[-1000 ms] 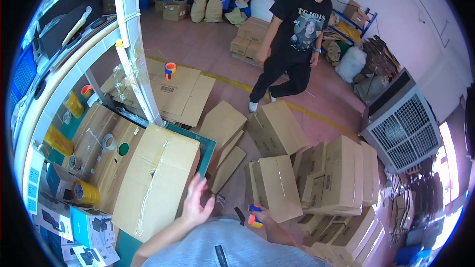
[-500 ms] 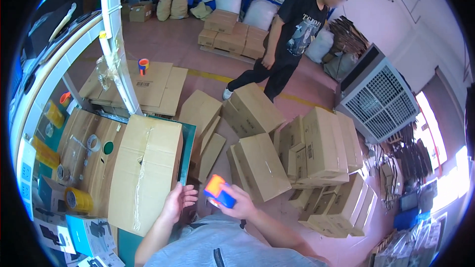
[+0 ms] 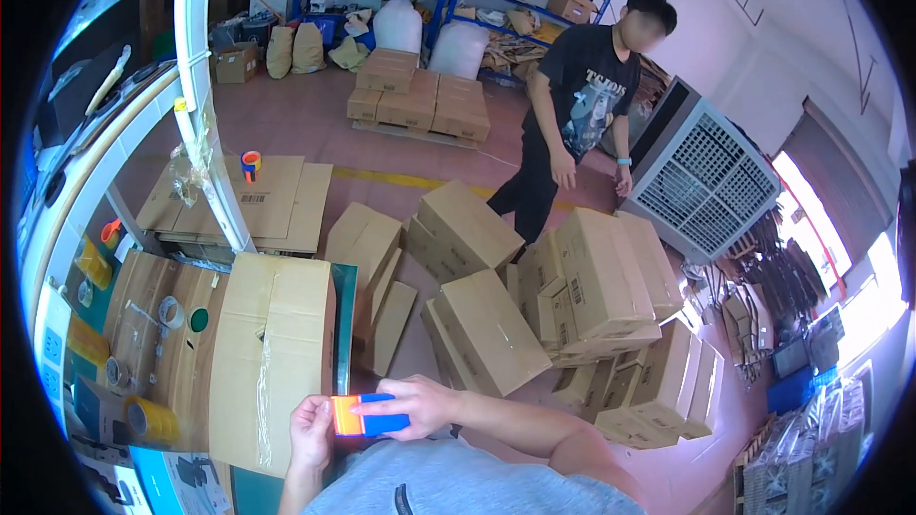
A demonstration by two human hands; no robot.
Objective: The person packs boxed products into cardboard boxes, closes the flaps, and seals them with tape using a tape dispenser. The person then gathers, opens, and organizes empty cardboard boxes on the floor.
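now orange-blue block [image 3: 367,416] between left hand [image 3: 312,434], right hand [image 3: 418,404].

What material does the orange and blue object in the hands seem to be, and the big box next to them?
The orange and blue object, held between left hand and right hand, looks like smooth, glossy plastic: saturated colours, sharp edges. The big box looks like matt brown corrugated cardboard, with a shiny clear tape strip along its seam.

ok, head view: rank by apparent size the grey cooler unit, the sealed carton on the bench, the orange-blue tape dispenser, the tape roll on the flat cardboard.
1. Grey cooler unit and sealed carton: look alike, carton nearer, so unsure.
2. Orange-blue tape dispenser, held in both hands.
3. Tape roll, far off.
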